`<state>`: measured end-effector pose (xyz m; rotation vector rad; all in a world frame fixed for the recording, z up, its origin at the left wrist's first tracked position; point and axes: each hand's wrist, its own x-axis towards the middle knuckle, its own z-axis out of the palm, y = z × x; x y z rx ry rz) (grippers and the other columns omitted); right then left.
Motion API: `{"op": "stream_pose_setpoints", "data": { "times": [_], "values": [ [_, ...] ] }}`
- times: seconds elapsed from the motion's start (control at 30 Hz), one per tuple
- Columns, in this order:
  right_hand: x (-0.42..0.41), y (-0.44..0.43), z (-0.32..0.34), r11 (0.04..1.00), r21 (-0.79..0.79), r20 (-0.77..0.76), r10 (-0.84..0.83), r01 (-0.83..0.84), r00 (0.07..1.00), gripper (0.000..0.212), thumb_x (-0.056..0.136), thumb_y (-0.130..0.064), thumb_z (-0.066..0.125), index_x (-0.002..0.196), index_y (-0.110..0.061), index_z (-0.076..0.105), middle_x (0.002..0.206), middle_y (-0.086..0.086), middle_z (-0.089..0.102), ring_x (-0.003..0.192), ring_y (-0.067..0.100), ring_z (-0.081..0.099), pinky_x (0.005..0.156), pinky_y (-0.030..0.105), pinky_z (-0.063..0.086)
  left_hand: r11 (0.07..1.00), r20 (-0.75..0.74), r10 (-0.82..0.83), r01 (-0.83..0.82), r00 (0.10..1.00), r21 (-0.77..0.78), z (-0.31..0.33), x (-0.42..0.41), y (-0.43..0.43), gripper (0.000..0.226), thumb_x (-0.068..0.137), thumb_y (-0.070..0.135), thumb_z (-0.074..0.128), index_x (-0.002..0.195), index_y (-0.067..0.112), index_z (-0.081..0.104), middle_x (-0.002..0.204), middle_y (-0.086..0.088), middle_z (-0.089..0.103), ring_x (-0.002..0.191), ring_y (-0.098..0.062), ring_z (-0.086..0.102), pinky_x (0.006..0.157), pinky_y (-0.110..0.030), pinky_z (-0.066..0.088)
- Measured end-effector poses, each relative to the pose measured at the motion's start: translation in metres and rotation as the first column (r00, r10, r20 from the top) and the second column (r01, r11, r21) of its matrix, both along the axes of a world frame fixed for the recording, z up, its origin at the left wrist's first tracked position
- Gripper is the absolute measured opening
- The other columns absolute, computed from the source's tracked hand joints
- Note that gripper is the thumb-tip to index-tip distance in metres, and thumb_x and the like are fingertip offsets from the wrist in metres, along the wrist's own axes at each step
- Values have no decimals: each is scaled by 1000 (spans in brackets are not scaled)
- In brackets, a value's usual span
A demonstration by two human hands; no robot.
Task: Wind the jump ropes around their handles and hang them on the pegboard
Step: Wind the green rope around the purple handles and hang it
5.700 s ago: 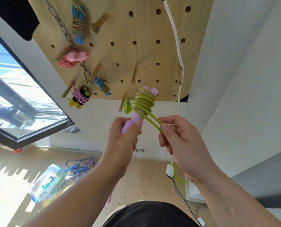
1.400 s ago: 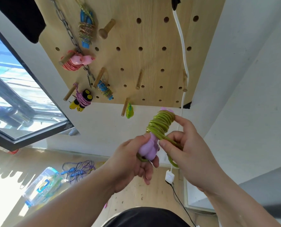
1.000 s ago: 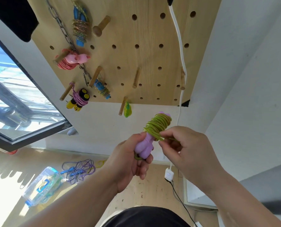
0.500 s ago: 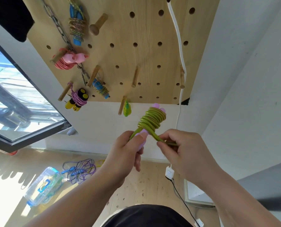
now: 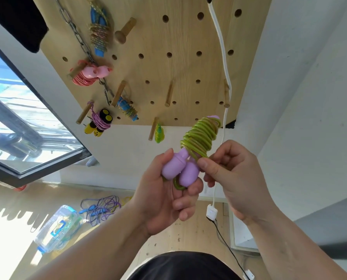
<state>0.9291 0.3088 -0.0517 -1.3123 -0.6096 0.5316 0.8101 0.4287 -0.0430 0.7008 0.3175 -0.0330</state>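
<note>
Two purple handles [image 5: 179, 168] lie side by side in my left hand [image 5: 164, 199], gripped at their rounded ends. A green rope [image 5: 201, 136] is coiled many times around their upper parts. My right hand [image 5: 229, 174] pinches the rope's loose end right beside the handles. A short green loop shows under the handles. The wooden pegboard [image 5: 178, 63] rises in front of me. Wound ropes hang on its pegs: a pink one [image 5: 89, 74], a yellow-and-black one [image 5: 99, 123], two blue ones [image 5: 98, 35] and a small green one [image 5: 159, 133].
Bare wooden pegs [image 5: 169, 96] stick out at the board's middle and right. A white cable [image 5: 223, 63] runs down the board to a plug. A chain [image 5: 81, 41] hangs at the left. On the floor lie a clear plastic box [image 5: 57, 229] and a tangle of blue and purple rope [image 5: 100, 208]. A window is at the left.
More turns of green rope have gone onto the handles and the loose length has shortened. My left hand has turned the handles so their rounded ends face me.
</note>
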Motion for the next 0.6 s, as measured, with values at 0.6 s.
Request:
{"op": "stream_pose_setpoints", "data": {
  "times": [0.6],
  "values": [
    [-14, -1, -12, 985, 91, 472, -173, 148, 864, 16, 99, -29, 54, 105, -20, 67, 85, -10, 61, 72, 15, 63, 65, 23, 50, 973, -264, 230, -226, 937, 44, 19, 23, -11, 44, 99, 40, 42, 69, 12, 58, 49, -1, 37, 37, -9, 22, 37, -18, 14]
  ]
}}
